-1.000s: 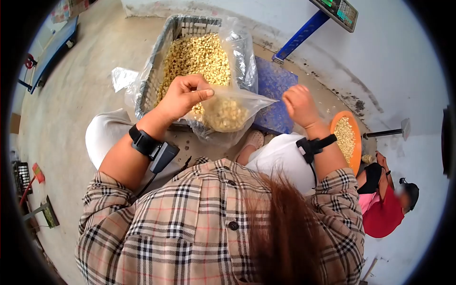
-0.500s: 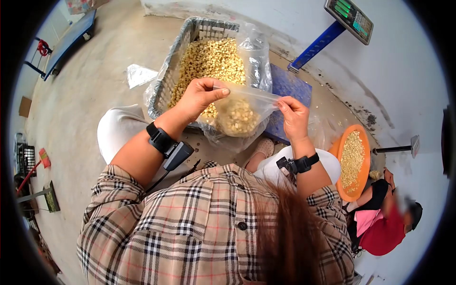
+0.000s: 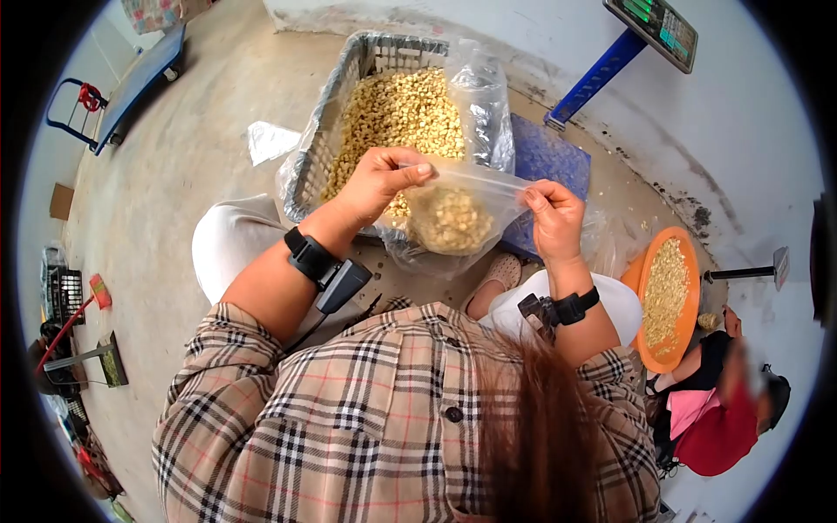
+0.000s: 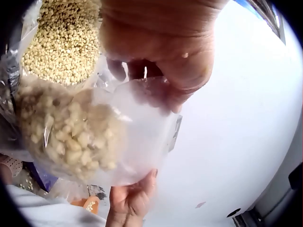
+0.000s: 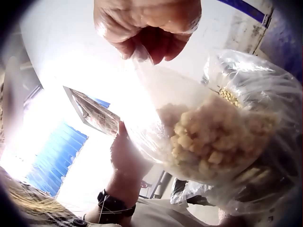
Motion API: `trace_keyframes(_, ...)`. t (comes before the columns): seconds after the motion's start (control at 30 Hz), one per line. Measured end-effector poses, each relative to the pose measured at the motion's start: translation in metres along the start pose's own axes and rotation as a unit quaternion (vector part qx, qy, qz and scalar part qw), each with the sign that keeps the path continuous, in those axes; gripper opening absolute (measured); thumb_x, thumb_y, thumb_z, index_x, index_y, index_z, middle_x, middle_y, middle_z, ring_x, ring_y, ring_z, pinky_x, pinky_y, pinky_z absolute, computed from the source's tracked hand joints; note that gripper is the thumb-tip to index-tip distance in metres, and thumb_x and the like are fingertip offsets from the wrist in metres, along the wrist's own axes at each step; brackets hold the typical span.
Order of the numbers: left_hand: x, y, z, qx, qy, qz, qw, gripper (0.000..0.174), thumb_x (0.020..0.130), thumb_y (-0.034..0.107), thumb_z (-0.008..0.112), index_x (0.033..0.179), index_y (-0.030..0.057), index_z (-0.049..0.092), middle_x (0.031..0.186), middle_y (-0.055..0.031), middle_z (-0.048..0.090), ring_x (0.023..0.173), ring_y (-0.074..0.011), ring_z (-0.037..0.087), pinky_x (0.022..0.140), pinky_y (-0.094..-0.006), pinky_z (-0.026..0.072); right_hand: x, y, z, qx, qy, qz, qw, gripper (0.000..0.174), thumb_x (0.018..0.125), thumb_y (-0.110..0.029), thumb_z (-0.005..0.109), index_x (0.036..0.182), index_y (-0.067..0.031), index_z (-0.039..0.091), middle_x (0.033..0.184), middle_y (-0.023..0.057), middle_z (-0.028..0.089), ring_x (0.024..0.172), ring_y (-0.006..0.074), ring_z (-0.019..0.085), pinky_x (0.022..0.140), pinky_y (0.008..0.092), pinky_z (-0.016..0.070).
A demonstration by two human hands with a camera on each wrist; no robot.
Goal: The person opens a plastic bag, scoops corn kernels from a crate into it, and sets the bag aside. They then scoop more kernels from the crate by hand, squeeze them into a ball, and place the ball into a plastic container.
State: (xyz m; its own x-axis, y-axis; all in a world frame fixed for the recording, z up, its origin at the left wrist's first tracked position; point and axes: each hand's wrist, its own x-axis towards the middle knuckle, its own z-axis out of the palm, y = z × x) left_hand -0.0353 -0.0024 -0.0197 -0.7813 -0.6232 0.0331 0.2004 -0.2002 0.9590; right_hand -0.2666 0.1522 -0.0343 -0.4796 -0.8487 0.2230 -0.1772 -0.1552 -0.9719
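A clear zip-top plastic bag (image 3: 501,193), its lower part bulging with pale yellow diced pieces (image 5: 208,142), hangs between the two hands. At one upper corner my left hand (image 3: 384,185) pinches the bag between thumb and fingers. My right hand (image 3: 556,222) pinches the opposite corner, so the top edge is stretched nearly straight. In the left wrist view, the bag's upper part (image 4: 142,137) looks flat above the pieces. Behind it stands a grey plastic crate (image 3: 307,170) lined with clear film, holding a large heap of the same yellow pieces (image 3: 401,109).
Right of the crate is a floor scale with a blue platform (image 3: 551,166) and a lit display (image 3: 658,33). An orange basin (image 3: 693,292) of pale pieces stands at the right, near another person (image 3: 715,436). A blue trolley (image 3: 144,83) is at far left.
My right hand, apart from the bag a second ago, came in and took its right corner. The bag's top edge is now drawn out between both hands. The head view has shifted slightly.
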Motion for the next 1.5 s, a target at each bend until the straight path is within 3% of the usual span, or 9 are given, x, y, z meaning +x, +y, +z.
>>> trace_keyframes(0.1,0.0,0.008,-0.005,0.026,-0.013,-0.024,0.999,0.018,0.082,0.012,0.065,0.096,0.0001,0.064,0.085,-0.0021,0.06,0.084,-0.0106,0.055,0.076,-0.0245,0.0424,-0.002,-0.014,0.007,0.067,-0.036,0.009,0.997,0.006,0.08,-0.002,0.062,0.076,0.0018,0.062,0.077,0.0037,0.061,0.071,0.0113,0.054,0.067,0.024,0.0431)
trace_keyframes(0.2,0.002,0.021,0.005,0.143,0.047,0.077,0.986,0.029,0.077,0.014,0.069,0.103,0.0026,0.062,0.092,-0.0034,0.059,0.089,-0.0123,0.054,0.076,-0.0251,0.0423,-0.004,-0.022,0.008,0.056,-0.055,-0.032,0.996,0.006,0.08,-0.002,0.062,0.077,0.0027,0.061,0.078,0.0039,0.06,0.073,0.0114,0.053,0.067,0.0236,0.0426)
trace_keyframes(0.23,0.003,0.039,0.01,0.366,0.019,0.193,0.91,0.043,0.069,0.016,0.075,0.108,0.0067,0.06,0.097,-0.0062,0.058,0.09,-0.0181,0.054,0.078,-0.0294,0.043,-0.003,-0.024,0.008,0.036,-0.057,-0.051,0.996,0.007,0.08,-0.002,0.061,0.077,0.003,0.061,0.079,0.0039,0.059,0.073,0.0115,0.053,0.066,0.0234,0.0424)
trace_keyframes(0.33,0.005,0.07,0.05,0.557,-0.045,0.326,0.763,0.048,0.062,0.016,0.077,0.107,0.0085,0.061,0.096,-0.0092,0.058,0.089,-0.0253,0.054,0.079,-0.035,0.043,-0.003,-0.027,0.007,0.007,-0.071,-0.089,0.993,0.007,0.08,-0.003,0.062,0.077,0.0029,0.061,0.078,0.0046,0.059,0.073,0.0117,0.053,0.067,0.0231,0.0421)
trace_keyframes(0.5,0.022,0.053,0.105,0.684,-0.103,0.225,0.686,0.025,0.069,0.025,0.069,0.091,0.0142,0.067,0.079,-0.0013,0.06,0.083,-0.0222,0.057,0.069,-0.0362,0.0424,-0.001,-0.028,0.001,0.0,-0.067,-0.126,0.99,0.006,0.079,-0.002,0.064,0.077,0.0022,0.061,0.078,0.0044,0.059,0.073,0.0116,0.053,0.066,0.0237,0.0426)
trace_keyframes(0.63,0.035,0.047,0.1,0.685,-0.108,0.193,0.694,0.011,0.073,0.021,0.063,0.074,0.011,0.067,0.068,-0.0034,0.06,0.069,-0.023,0.059,0.064,-0.0358,0.0453,0.002,-0.025,0.009,0.036,-0.076,-0.069,0.994,0.007,0.079,-0.004,0.065,0.08,0.0022,0.062,0.08,0.0027,0.06,0.075,0.0093,0.053,0.067,0.0231,0.0429)
trace_keyframes(0.73,0.039,0.044,0.098,0.681,-0.12,0.133,0.71,0.015,0.076,0.028,0.058,0.079,0.0169,0.068,0.075,-0.0021,0.064,0.075,-0.0227,0.062,0.069,-0.0383,0.0438,0.001,-0.014,0.011,0.175,-0.073,0.007,0.982,0.009,0.081,-0.006,0.065,0.083,0.0019,0.063,0.082,0.0013,0.06,0.075,0.0079,0.053,0.068,0.022,0.0425)
trace_keyframes(1.13,0.037,0.047,0.099,0.663,-0.106,0.226,0.706,0.012,0.074,0.019,0.064,0.073,0.0066,0.065,0.069,-0.0059,0.06,0.069,-0.0251,0.059,0.063,-0.0363,0.0458,-0.004,-0.016,0.019,0.072,0.022,-0.072,0.995,0.01,0.082,-0.007,0.063,0.079,0.0029,0.064,0.071,0.0012,0.056,0.067,0.0074,0.049,0.061,0.0218,0.0399)
trace_keyframes(1.5,0.034,0.061,0.053,0.625,-0.172,0.184,0.739,0.013,0.073,0.019,0.065,0.075,0.0067,0.067,0.072,-0.0083,0.063,0.067,-0.0272,0.06,0.06,-0.0349,0.0474,-0.003,-0.007,0.019,0.102,-0.002,-0.055,0.993,0.013,0.08,-0.008,0.064,0.073,0.0019,0.062,0.064,-0.0002,0.055,0.061,0.0066,0.047,0.058,0.0219,0.0382)
